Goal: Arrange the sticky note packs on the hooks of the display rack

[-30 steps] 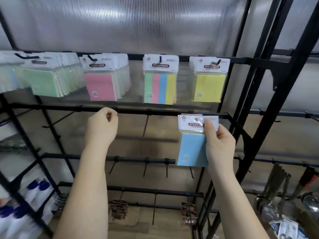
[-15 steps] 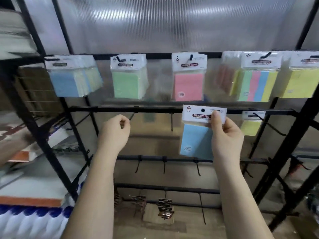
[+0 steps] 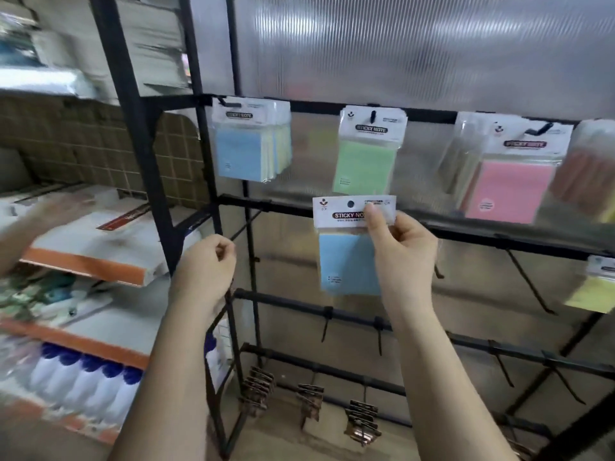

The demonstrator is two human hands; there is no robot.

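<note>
The blue sticky note pack [image 3: 349, 257] hung in front of the display rack [image 3: 332, 211], just below its second crossbar and under the green pack [image 3: 364, 161] on the top row. The right hand [image 3: 404, 254] pinched its white header card, thumb across the printed face and the other fingers curled behind, leaving the punched hole near the card's top edge uncovered. The left hand [image 3: 204, 277] was raised near the rack's left upright, fingers curled loosely with the thumb against the forefinger; whether it held anything could not be told, though an empty hook [image 3: 246, 224] on the second crossbar reached out just above it.

The pack looked light and easy to carry one-handed. Its cellophane sleeve was probably slick and a little floppy, while the card header seemed the stiff part, so the header beside the hole was the sensible place to grip; holding the sleeve lower down would likely let the top flop away from the hook.

Along the top crossbar hung a stack of blue packs [image 3: 246, 151] at the left end and pink packs [image 3: 506, 184] toward the right. A yellow pack [image 3: 595, 291] hung at the right edge of the second row. Lower hooks carried metal clips [image 3: 256, 390].
</note>
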